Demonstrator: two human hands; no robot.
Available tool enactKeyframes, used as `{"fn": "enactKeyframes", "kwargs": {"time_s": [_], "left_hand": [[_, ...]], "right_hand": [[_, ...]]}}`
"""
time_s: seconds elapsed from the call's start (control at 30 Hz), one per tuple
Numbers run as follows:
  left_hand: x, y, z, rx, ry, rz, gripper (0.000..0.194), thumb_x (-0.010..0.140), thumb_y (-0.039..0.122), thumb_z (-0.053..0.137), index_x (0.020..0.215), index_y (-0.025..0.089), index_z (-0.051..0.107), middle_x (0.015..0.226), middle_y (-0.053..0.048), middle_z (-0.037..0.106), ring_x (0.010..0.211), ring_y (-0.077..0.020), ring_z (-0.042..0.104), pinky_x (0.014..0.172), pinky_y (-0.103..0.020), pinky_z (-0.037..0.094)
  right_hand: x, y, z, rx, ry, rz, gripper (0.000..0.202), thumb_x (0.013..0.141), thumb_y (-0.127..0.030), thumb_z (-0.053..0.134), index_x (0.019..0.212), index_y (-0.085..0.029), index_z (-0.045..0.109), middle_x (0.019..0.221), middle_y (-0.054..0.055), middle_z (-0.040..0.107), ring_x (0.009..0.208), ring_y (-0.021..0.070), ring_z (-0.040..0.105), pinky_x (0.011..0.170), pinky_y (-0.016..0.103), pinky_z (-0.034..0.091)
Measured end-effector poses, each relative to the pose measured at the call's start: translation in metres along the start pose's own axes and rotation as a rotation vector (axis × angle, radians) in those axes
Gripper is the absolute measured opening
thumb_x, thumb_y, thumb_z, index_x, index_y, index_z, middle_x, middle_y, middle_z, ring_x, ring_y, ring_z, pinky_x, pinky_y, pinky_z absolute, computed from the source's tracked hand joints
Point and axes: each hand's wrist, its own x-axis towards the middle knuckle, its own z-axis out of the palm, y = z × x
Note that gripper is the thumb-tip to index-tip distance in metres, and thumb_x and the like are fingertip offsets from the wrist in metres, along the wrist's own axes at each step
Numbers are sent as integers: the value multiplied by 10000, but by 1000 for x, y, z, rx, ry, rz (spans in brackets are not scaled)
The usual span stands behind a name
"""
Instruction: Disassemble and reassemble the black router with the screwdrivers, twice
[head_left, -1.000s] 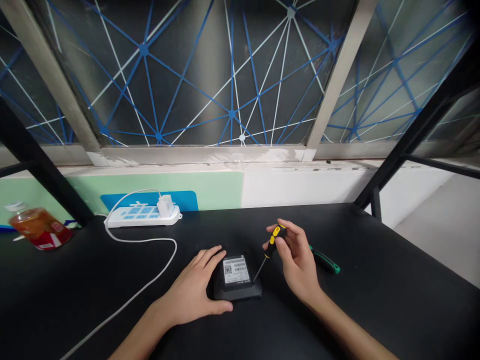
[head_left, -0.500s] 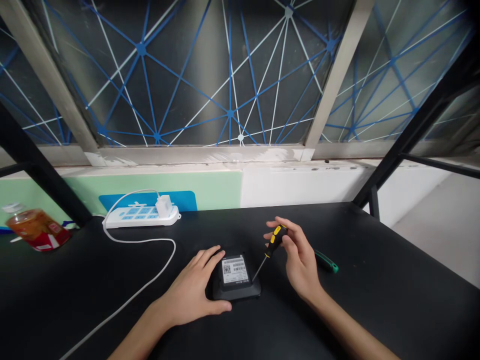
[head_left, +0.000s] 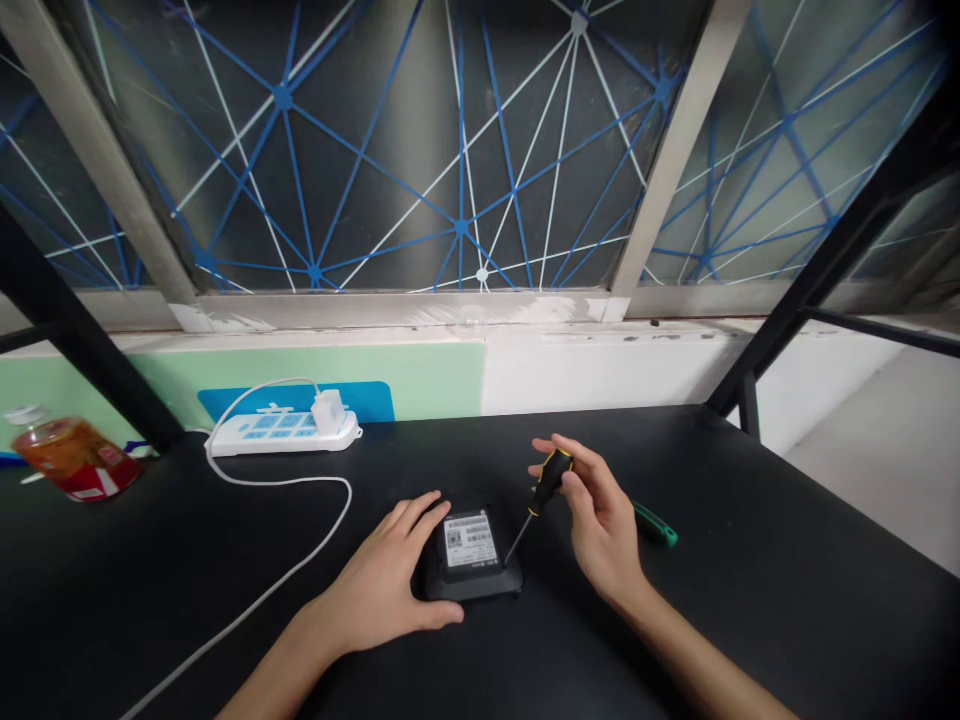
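Head view: left grip clasps device; right grip, pinching screwdriver, seemingly part-hides green handle.

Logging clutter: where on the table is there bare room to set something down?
Bare table right of the green handle; left of the cable, nearer than the bottle; between power strip and right hand. Crowded: around the device, with left hand and screwdriver close.
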Motion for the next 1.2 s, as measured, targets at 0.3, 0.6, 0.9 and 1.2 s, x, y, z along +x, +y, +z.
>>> {"fn": "enactKeyframes", "kwargs": {"time_s": [0.3,0.6,0.9,1.2], "left_hand": [[2,2,-1,10,-8,-1,977,688,515,794,1507,278,319,1597,-86,270,1448,-376,261,1163,-561,287],[-1,1,-1,5,-2,4,968,697,513,787,1510,283,315,1598,-89,267,1446,-389,258,1155,-575,290],[1,2,-2,10,-11,0,965,702,517,780,1511,279,312,1600,-87,261,1445,-383,261,1157,-566,290],[0,2,-1,14,-1,5,972,693,504,792,1509,286,312,1597,-82,270,1443,-380,269,1156,-564,295]], "right_hand": [[1,3,1,-20,63,-48,231,946,-306,571,1175,-305,603,1089,47,608,878,176,671,786,367,566],[0,2,2,-22,89,-80,207,920,-304,606,1127,-292,598,1105,42,556,849,168,666,723,341,566],[0,-3,1,25,18,-47,246,972,-318,507,1201,-290,592,1200,79,601,893,199,684,777,397,580],[1,-2,2,-52,29,-49,288,956,-313,543,1241,-310,585,1112,57,595,816,158,640,753,349,567]]}}
